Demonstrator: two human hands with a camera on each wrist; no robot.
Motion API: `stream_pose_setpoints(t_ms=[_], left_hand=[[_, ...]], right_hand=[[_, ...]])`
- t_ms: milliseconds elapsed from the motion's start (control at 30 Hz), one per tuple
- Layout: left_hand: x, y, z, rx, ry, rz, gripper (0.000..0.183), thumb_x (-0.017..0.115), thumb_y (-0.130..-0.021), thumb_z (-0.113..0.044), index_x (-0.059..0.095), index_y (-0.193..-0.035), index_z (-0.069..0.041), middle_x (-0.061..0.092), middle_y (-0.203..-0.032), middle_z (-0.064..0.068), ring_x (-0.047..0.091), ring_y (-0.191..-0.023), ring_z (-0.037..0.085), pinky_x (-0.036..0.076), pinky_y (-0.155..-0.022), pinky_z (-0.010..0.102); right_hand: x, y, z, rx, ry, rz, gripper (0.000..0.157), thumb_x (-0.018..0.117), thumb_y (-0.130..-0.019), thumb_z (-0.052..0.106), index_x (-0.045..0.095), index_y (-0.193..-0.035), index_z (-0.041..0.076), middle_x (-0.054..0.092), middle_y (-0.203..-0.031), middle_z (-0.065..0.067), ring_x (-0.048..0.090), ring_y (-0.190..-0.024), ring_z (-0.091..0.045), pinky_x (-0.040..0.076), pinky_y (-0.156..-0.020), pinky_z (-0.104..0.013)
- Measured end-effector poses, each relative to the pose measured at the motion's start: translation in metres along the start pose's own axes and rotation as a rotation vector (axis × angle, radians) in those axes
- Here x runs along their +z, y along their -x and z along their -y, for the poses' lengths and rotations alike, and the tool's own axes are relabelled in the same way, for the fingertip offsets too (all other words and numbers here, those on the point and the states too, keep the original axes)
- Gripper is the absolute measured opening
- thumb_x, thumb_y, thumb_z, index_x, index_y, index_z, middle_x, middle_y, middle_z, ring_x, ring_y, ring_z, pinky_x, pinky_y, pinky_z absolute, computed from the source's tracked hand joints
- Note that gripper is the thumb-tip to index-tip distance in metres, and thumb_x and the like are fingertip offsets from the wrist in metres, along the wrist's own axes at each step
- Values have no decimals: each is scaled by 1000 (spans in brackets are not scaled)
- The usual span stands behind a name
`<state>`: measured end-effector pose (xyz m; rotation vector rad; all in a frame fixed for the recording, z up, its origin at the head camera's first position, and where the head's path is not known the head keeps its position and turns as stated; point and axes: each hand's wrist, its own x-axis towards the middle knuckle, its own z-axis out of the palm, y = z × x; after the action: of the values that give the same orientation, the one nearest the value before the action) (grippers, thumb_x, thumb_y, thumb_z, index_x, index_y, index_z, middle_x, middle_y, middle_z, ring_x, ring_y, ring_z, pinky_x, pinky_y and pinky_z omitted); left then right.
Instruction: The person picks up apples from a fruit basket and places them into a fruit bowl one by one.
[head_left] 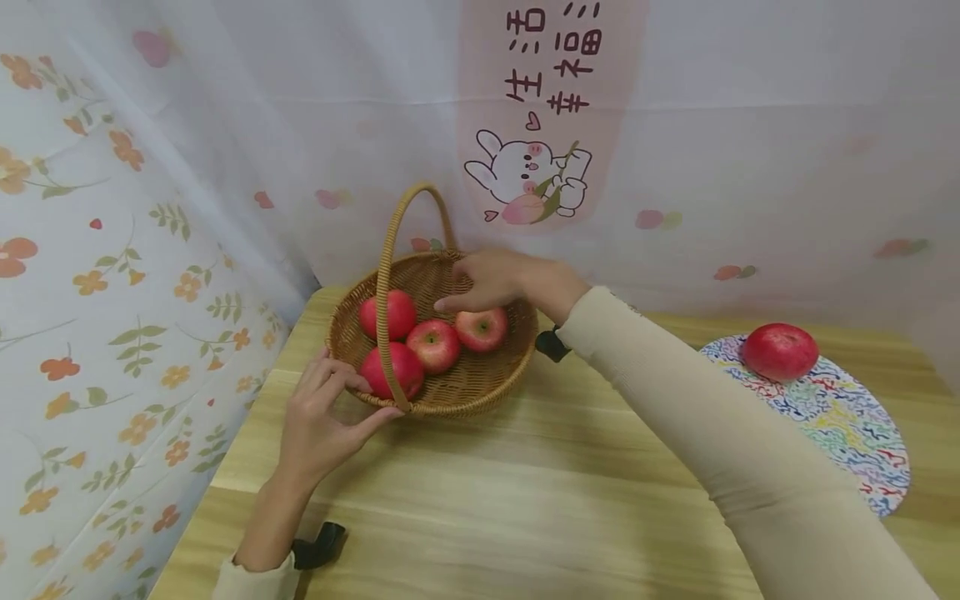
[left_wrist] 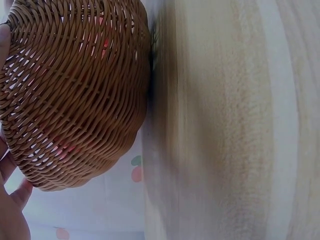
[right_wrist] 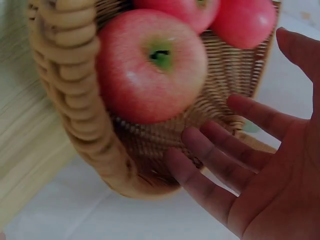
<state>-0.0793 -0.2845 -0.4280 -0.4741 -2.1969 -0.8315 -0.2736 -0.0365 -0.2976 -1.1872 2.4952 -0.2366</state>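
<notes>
Tan wicker is forming one basket, which is standing on the wooden table slightly left of centre in the frame. One arched handle is spanning it. Four red apples are lying inside: three are sitting at the basket's left and middle, and one is sitting at its right, just below the right hand. One further red fruit is resting on the upper end of one multicoloured oval mat, at the right of the frame.

The basket's mouth is facing upward. Its longer axis is running roughly left to right across the frame; the handle is crossing this axis, its top pointing toward the upper edge. Two apples are presenting their stem hollows to the head camera.

The left hand is gripping the basket's lower-left rim between thumb and fingers, beside the handle's lower foot. The right hand is reaching over the basket's upper right, its fingers relaxed and spread apart; fingertip contact with the wicker is remaining unclear.

The table is showing pale, banded grain. A white printed cloth, bearing one rabbit figure, is hanging behind; a floral cloth is covering the left side.
</notes>
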Motion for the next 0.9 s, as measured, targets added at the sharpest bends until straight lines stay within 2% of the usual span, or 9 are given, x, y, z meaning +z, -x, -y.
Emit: stream_pose_setpoints(t_ms=[200, 433, 533, 600, 667, 767, 900], left_hand=[[-2, 3, 0, -28, 7, 13, 60, 76, -85, -69, 68, -83, -9, 63, -88, 4, 59, -89, 24, 37, -128, 54], [-3, 4, 1, -31, 1, -11, 63, 76, -84, -71, 68, -81, -9, 64, -88, 5, 59, -90, 24, 36, -128, 56], [-1, 3, 1, -30, 5, -14, 63, 76, -84, -72, 68, -80, -9, 64, -88, 5, 59, -90, 24, 36, -128, 56], [1, 2, 1, -27, 5, -14, 64, 76, -84, -72, 68, -80, -9, 64, -88, 5, 59, -90, 24, 36, -128, 56], [3, 1, 1, -23, 10, -14, 64, 76, -84, -72, 68, -80, -9, 64, -88, 5, 59, -90, 24, 37, -127, 57], [5, 0, -1, -19, 14, -9, 63, 76, -84, -71, 68, -80, -8, 65, -88, 5, 60, -90, 25, 37, -127, 58], [1, -1, -4, -29, 7, 9, 64, 75, -85, -71, 68, -81, -8, 64, -87, 5, 59, -89, 23, 36, -128, 56]], right_hand=[[8, -12, 3, 87, 26, 116, 63, 58, -101, 58, 63, -138, 7, 64, -140, -10, 59, -128, -27, 50, -112, -38], [11, -18, 5, 212, -47, 239, 75, 56, -102, 62, 49, -154, 8, 51, -157, -9, 47, -145, -24, 39, -125, -37], [13, -18, 3, 232, -74, 259, 78, 55, -102, 60, 44, -159, 9, 45, -162, -10, 41, -150, -24, 36, -128, -38], [16, -18, 0, 230, -75, 253, 72, 56, -102, 57, 49, -155, 8, 50, -158, -11, 45, -146, -24, 39, -126, -37], [19, -17, -3, 223, -68, 229, 61, 58, -102, 54, 58, -142, 8, 59, -144, -10, 53, -134, -23, 45, -119, -37], [21, -16, -5, 232, -52, 204, 49, 61, -101, 52, 63, -122, 8, 64, -125, -7, 57, -117, -21, 51, -110, -37], [20, -15, -1, 250, -51, 204, 54, 59, -102, 54, 63, -127, 6, 63, -133, -9, 58, -125, -23, 49, -114, -36]])
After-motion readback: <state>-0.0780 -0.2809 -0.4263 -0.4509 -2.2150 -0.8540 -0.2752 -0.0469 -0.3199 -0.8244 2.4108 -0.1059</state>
